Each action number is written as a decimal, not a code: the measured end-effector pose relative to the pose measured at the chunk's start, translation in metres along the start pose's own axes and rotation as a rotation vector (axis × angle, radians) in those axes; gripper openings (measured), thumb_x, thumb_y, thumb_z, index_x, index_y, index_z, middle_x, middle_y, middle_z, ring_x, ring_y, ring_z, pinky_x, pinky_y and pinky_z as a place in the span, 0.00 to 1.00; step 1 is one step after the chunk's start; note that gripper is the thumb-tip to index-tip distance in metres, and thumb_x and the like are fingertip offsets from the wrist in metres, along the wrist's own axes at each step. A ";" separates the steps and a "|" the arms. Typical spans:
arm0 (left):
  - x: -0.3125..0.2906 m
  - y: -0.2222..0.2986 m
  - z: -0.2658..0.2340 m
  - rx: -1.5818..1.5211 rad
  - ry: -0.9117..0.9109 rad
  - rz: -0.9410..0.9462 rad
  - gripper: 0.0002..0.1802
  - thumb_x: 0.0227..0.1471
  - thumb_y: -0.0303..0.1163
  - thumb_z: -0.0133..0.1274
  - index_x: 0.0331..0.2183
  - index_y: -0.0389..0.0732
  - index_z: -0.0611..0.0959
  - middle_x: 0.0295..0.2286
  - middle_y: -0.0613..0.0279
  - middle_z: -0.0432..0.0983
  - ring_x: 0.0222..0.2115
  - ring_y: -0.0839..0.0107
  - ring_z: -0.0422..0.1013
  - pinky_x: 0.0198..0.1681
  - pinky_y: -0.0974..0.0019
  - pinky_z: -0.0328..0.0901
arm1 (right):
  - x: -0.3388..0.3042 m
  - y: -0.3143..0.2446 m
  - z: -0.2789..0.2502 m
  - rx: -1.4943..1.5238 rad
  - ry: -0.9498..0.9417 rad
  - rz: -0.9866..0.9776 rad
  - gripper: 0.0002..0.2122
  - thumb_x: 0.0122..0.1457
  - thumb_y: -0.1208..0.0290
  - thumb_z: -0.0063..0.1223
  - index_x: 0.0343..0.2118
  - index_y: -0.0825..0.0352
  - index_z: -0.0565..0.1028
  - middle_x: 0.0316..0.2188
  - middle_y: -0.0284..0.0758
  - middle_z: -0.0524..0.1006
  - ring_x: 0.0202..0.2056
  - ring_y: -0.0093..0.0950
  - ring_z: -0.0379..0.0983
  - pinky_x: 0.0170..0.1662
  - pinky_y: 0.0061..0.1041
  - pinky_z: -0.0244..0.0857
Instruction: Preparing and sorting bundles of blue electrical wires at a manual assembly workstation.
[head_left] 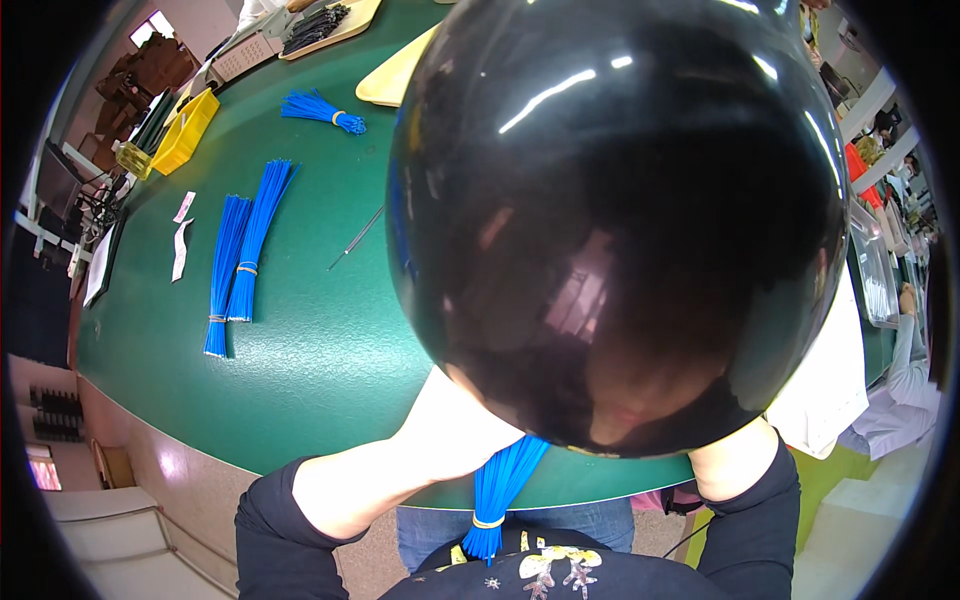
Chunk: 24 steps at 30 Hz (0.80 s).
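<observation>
A large glossy black dome (640,230) fills the middle and right of the head view and hides most of what lies under it. My left hand (470,425) reaches beneath its lower left edge; only the back of the hand shows and the fingers are covered. Beside that hand, a banded bundle of blue wires (503,490) sticks out past the table's near edge toward me. Whether the hand grips the bundle cannot be made out. Under the dome's lower right side goes my right hand, with just the wrist (735,460) in sight.
On the green table (330,350) lie two long blue wire bundles (240,255) and a shorter one (325,112). A thin pointed tool (357,238) rests near the dome. Paper strips (181,250), a yellow bin (186,133) and a tray of black parts (325,30) stand farther off.
</observation>
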<state>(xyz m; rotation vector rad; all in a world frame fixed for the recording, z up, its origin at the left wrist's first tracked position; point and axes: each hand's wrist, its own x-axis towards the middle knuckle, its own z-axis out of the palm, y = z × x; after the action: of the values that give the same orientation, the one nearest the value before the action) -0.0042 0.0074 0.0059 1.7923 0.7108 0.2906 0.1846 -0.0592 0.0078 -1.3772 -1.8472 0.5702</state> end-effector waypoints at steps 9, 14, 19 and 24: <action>0.000 -0.005 0.001 0.001 -0.025 -0.027 0.16 0.38 0.35 0.55 0.32 0.38 0.77 0.29 0.57 0.74 0.30 0.66 0.71 0.35 0.66 0.66 | 0.006 -0.001 0.007 0.053 0.005 0.014 0.27 0.40 0.69 0.58 0.47 0.67 0.65 0.47 0.40 0.66 0.50 0.34 0.59 0.54 0.31 0.51; -0.006 -0.016 -0.001 -0.217 -0.019 -0.129 0.13 0.35 0.30 0.59 0.28 0.35 0.78 0.24 0.58 0.74 0.26 0.75 0.71 0.30 0.72 0.66 | -0.004 0.004 0.007 0.089 0.010 0.026 0.27 0.40 0.69 0.58 0.47 0.67 0.64 0.47 0.40 0.65 0.51 0.34 0.59 0.54 0.31 0.51; -0.012 -0.051 0.007 -0.298 -0.030 -0.161 0.10 0.34 0.31 0.60 0.15 0.38 0.76 0.13 0.65 0.70 0.15 0.81 0.67 0.18 0.75 0.61 | -0.001 0.009 0.002 0.120 0.013 0.035 0.27 0.41 0.69 0.58 0.48 0.67 0.64 0.48 0.40 0.65 0.51 0.34 0.59 0.54 0.31 0.51; -0.006 -0.041 0.006 -0.030 -0.058 -0.010 0.12 0.37 0.33 0.59 0.13 0.40 0.75 0.10 0.67 0.68 0.11 0.82 0.63 0.14 0.75 0.57 | -0.003 0.007 0.007 0.144 0.012 0.040 0.27 0.41 0.69 0.58 0.48 0.67 0.64 0.48 0.40 0.65 0.51 0.34 0.59 0.54 0.31 0.51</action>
<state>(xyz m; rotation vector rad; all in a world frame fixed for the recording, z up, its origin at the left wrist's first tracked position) -0.0188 0.0068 -0.0331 1.7607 0.6711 0.2407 0.1842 -0.0591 -0.0025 -1.3217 -1.7370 0.7001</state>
